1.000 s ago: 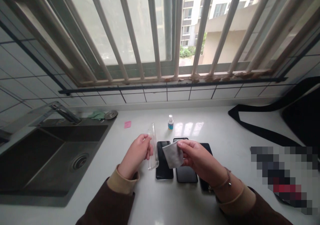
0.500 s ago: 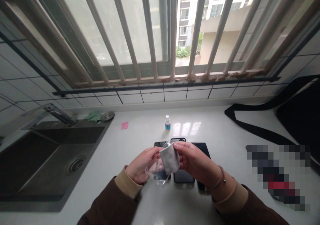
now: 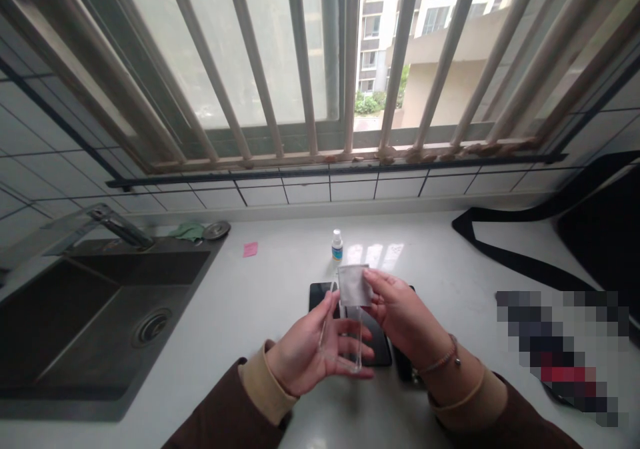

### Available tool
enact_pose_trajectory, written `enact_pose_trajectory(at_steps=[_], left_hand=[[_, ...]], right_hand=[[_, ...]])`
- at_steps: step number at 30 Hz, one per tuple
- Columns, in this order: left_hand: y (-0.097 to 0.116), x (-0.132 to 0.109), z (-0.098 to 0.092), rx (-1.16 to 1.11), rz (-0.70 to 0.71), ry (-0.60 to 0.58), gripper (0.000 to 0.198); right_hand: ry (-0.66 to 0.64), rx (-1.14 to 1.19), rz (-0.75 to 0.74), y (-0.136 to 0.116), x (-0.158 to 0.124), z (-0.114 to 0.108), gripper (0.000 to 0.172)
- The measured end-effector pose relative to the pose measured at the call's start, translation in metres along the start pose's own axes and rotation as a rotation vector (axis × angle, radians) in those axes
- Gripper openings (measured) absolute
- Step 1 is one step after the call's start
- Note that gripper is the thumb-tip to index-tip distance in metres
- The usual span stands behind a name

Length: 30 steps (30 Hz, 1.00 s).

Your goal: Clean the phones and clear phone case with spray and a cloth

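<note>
A clear phone case (image 3: 327, 336) rests in my left hand (image 3: 313, 349), the thumb on its near-left edge and the fingers spread behind it. Between the thumb and fingers of my right hand (image 3: 395, 306) is a small grey cloth (image 3: 354, 286), held over the upper end of the case. Under my hands lie dark phones: one phone (image 3: 320, 294) shows at the left, another phone (image 3: 380, 346) between the hands, and a larger dark device, mostly covered by my right hand. A small white bottle (image 3: 337, 246) with a blue label stands upright behind them.
At the left is a dark sink (image 3: 95, 329) with a faucet (image 3: 120, 226), a green cloth (image 3: 187, 231) and a drain strainer (image 3: 217, 230) on its rim. A pink sticky note (image 3: 251, 249) lies on the counter. A black strap (image 3: 510, 256) and a blurred-out item (image 3: 560, 356) are at the right.
My left hand has turned palm up, its fingers opening out behind the case, and the case has shifted right. The right hand has moved the grey cloth up and slightly right.
</note>
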<state>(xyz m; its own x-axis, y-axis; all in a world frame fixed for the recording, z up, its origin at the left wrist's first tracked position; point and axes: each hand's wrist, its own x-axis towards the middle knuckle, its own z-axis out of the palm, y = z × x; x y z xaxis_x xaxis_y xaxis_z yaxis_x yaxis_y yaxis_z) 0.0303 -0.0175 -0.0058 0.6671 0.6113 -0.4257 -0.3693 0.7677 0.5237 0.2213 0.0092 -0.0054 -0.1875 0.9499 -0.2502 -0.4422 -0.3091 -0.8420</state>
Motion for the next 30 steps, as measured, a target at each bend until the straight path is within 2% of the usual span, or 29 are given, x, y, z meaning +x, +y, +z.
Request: enact_pose_trajectory(at_steps=[2, 4, 6, 8, 10, 12, 14, 19, 22, 24, 27, 30], left_hand=[[0.000, 0.002, 0.000, 0.038, 0.098, 0.074, 0.065], [-0.001, 0.003, -0.001, 0.085, 0.154, 0.106, 0.067], [-0.004, 0.005, -0.001, 0.141, 0.140, 0.098, 0.070], [-0.007, 0.006, -0.002, 0.194, 0.119, 0.077, 0.074], [-0.010, 0.008, -0.001, 0.222, 0.122, 0.062, 0.078], [-0.012, 0.009, -0.001, 0.234, 0.124, 0.054, 0.083], [-0.012, 0.010, -0.001, 0.248, 0.121, 0.049, 0.085], [-0.013, 0.010, -0.004, 0.249, 0.176, 0.016, 0.077], [-0.014, 0.012, -0.005, 0.224, 0.202, 0.016, 0.078], [-0.014, 0.012, -0.005, 0.193, 0.228, 0.053, 0.076], [-0.008, 0.012, -0.005, 0.139, 0.339, 0.181, 0.069], [-0.002, 0.010, -0.005, 0.117, 0.410, 0.276, 0.075]], right_hand=[[0.128, -0.218, -0.198, -0.001, 0.002, -0.006, 0.039], [0.266, -0.574, -0.439, 0.000, 0.001, -0.011, 0.038], [0.307, -0.925, -0.646, 0.004, -0.001, -0.012, 0.035], [0.176, -1.163, -0.758, 0.013, -0.003, -0.008, 0.035], [-0.010, -1.280, -0.785, 0.024, -0.003, -0.002, 0.039], [-0.075, -1.306, -0.800, 0.034, -0.003, 0.003, 0.042], [-0.080, -1.297, -0.812, 0.039, -0.001, 0.005, 0.043], [-0.114, -1.232, -0.894, 0.043, 0.002, -0.001, 0.046], [-0.175, -1.215, -0.861, 0.042, 0.002, -0.001, 0.044], [-0.235, -1.218, -0.812, 0.040, 0.000, 0.003, 0.040], [-0.362, -1.201, -0.800, 0.037, -0.005, 0.009, 0.035], [-0.446, -1.185, -0.827, 0.035, -0.010, 0.014, 0.031]])
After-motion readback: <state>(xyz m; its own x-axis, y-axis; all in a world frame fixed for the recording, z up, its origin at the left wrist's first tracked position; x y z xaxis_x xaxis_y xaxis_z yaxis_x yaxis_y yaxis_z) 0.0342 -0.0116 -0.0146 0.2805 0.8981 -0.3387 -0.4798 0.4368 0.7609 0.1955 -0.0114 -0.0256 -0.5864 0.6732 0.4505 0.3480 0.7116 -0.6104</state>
